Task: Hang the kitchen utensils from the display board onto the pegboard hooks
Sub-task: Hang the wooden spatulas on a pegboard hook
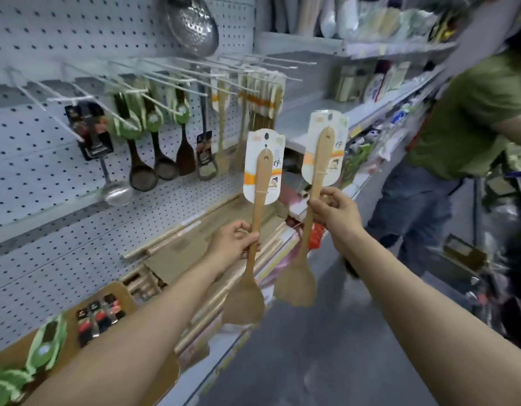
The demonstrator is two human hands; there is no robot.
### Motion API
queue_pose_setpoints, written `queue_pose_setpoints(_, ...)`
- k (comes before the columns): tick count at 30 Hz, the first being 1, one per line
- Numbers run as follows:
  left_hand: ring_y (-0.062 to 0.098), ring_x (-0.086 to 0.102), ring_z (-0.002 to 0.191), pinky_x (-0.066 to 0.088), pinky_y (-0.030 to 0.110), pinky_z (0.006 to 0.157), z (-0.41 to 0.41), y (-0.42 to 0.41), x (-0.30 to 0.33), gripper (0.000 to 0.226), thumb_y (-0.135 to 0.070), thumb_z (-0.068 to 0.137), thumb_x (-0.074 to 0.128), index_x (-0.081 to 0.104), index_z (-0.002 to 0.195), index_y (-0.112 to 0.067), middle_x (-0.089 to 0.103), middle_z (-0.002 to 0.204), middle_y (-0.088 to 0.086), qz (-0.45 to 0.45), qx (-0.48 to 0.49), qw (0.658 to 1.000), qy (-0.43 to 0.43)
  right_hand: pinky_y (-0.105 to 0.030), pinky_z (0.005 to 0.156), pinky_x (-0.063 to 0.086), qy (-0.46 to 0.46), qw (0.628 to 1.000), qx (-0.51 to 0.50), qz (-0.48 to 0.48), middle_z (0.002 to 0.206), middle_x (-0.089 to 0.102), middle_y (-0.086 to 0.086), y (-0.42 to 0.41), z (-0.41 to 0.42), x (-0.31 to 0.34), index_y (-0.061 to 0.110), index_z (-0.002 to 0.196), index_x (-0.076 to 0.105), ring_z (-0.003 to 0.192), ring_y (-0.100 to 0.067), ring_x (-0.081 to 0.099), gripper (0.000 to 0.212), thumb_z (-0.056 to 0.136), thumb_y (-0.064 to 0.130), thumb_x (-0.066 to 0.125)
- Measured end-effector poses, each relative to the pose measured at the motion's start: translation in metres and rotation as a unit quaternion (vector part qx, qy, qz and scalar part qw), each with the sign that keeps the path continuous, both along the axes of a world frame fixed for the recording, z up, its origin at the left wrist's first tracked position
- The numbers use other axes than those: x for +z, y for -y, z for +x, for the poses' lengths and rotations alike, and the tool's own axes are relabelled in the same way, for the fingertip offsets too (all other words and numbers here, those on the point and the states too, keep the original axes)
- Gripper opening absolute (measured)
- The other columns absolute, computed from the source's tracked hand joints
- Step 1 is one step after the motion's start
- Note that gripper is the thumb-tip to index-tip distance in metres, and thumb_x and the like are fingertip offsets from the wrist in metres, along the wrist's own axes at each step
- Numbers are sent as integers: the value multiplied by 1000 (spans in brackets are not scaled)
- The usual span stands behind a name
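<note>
My left hand (234, 244) grips the handle of a wooden spatula (247, 291) that hangs blade down, its white label card at the top. My right hand (334, 212) pinches the handle of a second wooden spatula (297, 285) with the same kind of card. Both are held upright in front of the shelf. The grey pegboard (48, 159) stands to the left, with long white hooks (165, 74) jutting out. Dark ladles, spatulas and more carded wooden spatulas (262, 101) hang from the hooks.
On the bottom shelf lies a brown board (113, 291) with packaged utensils, beside wooden rolling pins (165, 241). A metal skimmer (195, 24) hangs high on the pegboard. A person in a green shirt (470, 121) stands in the aisle at right. Shelves of goods run along the back.
</note>
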State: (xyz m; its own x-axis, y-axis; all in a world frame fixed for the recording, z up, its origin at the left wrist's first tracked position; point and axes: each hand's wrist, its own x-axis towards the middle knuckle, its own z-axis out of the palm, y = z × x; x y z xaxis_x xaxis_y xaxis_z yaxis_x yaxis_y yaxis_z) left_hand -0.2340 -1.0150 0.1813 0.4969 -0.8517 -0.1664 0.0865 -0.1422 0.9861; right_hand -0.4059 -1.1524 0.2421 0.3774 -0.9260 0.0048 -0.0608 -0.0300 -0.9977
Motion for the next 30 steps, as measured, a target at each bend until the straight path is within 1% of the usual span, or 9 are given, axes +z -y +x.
queue_pose_setpoints(2, 24, 72, 77, 53, 20, 54, 5, 34, 6, 10, -6, 92, 63, 55, 89, -10, 73, 94, 21, 0, 10, 1000, 7, -25, 50, 54, 8, 1000, -7, -9, 77, 65, -6, 38, 7, 5, 13, 94, 65, 58, -12, 65, 3, 97, 14, 65)
queue_pose_setpoints(4, 27, 73, 82, 55, 22, 57, 9, 61, 11, 12, -6, 92, 64, 54, 87, -10, 73, 92, 20, 4, 19, 1000, 24, -22, 54, 53, 10, 1000, -6, -17, 76, 64, -4, 70, 15, 7, 14, 88, 67, 63, -12, 63, 15, 97, 25, 66)
queue_pose_setpoints(7, 27, 73, 83, 58, 25, 61, 17, 98, 14, 14, -5, 93, 63, 53, 84, -10, 73, 93, 21, 12, 37, 999, 33, -29, 65, 56, 5, 1000, 21, -18, 73, 64, -1, 116, 29, 6, 19, 77, 69, 71, -16, 63, 23, 94, 35, 69)
queue_pose_setpoints(10, 27, 74, 87, 59, 27, 66, 26, 131, 13, 10, -7, 92, 64, 55, 88, -7, 74, 93, 18, 21, 73, 996, 56, -41, 72, 59, 2, 998, 61, -26, 69, 66, 3, 161, 48, 6, 16, 81, 67, 69, -17, 64, 21, 94, 32, 69)
queue_pose_setpoints(12, 24, 75, 87, 58, 26, 66, 30, 151, 12, 8, -8, 92, 65, 57, 89, -5, 75, 90, 14, 24, 100, 993, 63, -31, 58, 56, 10, 996, 83, -19, 60, 64, 9, 189, 61, 8, 14, 84, 64, 56, -10, 61, 18, 96, 27, 67)
queue_pose_setpoints(15, 23, 75, 87, 58, 29, 71, 30, 182, 13, 9, -10, 91, 66, 58, 87, -8, 76, 88, 10, 27, 134, 988, 73, -18, 43, 46, 45, 991, 127, 27, 60, 59, 0, 228, 75, 14, 7, 86, 57, 45, -6, 57, 18, 99, 18, 63)
queue_pose_setpoints(19, 25, 74, 86, 59, 34, 74, 19, 227, 20, 14, -9, 89, 68, 57, 82, -12, 76, 87, 11, 34, 182, 980, 78, -25, 49, 51, 41, 983, 178, 33, 68, 60, -9, 287, 88, 23, 6, 87, 59, 55, -17, 57, 22, 99, 24, 63)
queue_pose_setpoints(25, 24, 75, 85, 59, 47, 84, 0, 281, 25, 17, -8, 89, 68, 55, 79, -12, 76, 85, 10, 40, 229, 969, 82, -21, 52, 52, 20, 972, 233, 25, 67, 66, -2, 354, 106, 22, 7, 85, 63, 55, -10, 63, 23, 98, 27, 65)
queue_pose_setpoints(30, 23, 74, 86, 57, 52, 87, -3, 306, 29, 16, -8, 89, 68, 55, 79, -12, 76, 84, 9, 50, 246, 964, 89, -25, 54, 51, 18, 962, 270, 40, 68, 65, -5, 386, 126, 10, 8, 83, 61, 57, -15, 59, 24, 98, 26, 65)
